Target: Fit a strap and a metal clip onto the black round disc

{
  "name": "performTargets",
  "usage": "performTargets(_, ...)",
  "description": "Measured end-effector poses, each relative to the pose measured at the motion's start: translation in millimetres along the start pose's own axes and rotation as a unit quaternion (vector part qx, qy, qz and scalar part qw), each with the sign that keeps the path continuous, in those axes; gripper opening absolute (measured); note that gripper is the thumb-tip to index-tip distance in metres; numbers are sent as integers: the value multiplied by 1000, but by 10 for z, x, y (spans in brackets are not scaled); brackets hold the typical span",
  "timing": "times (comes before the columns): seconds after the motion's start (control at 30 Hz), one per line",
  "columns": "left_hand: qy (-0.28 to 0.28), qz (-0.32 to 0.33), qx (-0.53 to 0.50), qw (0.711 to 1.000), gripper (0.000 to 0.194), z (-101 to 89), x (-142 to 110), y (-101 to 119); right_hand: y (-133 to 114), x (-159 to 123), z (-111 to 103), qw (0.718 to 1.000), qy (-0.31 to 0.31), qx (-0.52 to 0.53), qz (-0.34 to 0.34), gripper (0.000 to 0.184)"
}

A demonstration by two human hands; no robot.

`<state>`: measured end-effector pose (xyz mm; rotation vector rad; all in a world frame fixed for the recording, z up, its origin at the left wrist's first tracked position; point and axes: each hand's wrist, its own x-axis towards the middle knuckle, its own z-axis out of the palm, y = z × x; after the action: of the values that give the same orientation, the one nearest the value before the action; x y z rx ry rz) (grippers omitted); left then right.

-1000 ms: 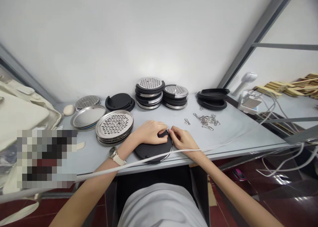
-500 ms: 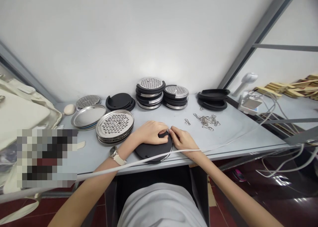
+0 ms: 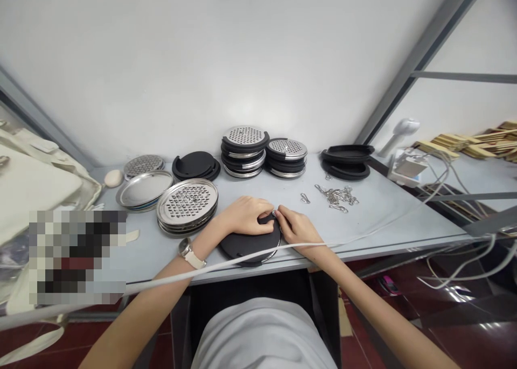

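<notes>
A round black cover (image 3: 242, 246) with a shiny metal rim lies flat near the front edge of the table. My left hand (image 3: 249, 215) rests over it with fingers curled, holding a raised black strip at its far right edge. At that same edge my right hand (image 3: 298, 226) is closed in a pinch on a small metal clip (image 3: 274, 213), mostly hidden by the fingertips. More metal clips (image 3: 338, 196) lie in a loose pile to the right, with a single one closer to my right hand.
Stacked grater discs (image 3: 188, 201) and plain metal discs (image 3: 145, 187) stand on the left, near black covers (image 3: 194, 165). Assembled discs are piled in two stacks (image 3: 245, 136) at the back. Black covers (image 3: 347, 153) sit back right. A white cable (image 3: 238, 258) crosses in front.
Both hands stay in almost the same place on the black cover. Only a very slight shift of the view shows.
</notes>
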<state>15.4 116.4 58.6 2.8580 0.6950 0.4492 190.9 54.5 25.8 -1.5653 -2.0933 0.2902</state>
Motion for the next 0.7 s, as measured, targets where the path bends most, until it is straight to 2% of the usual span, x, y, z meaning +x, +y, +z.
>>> performTargets(0.43,2,0,13,1000,15,-15,2,70,9,26,-13,1000,-4,-8,12,24)
performTargets(0.7,-3,6,11,1000,14,-11,2,96,50,42,-93,999,-37,25,-12,27)
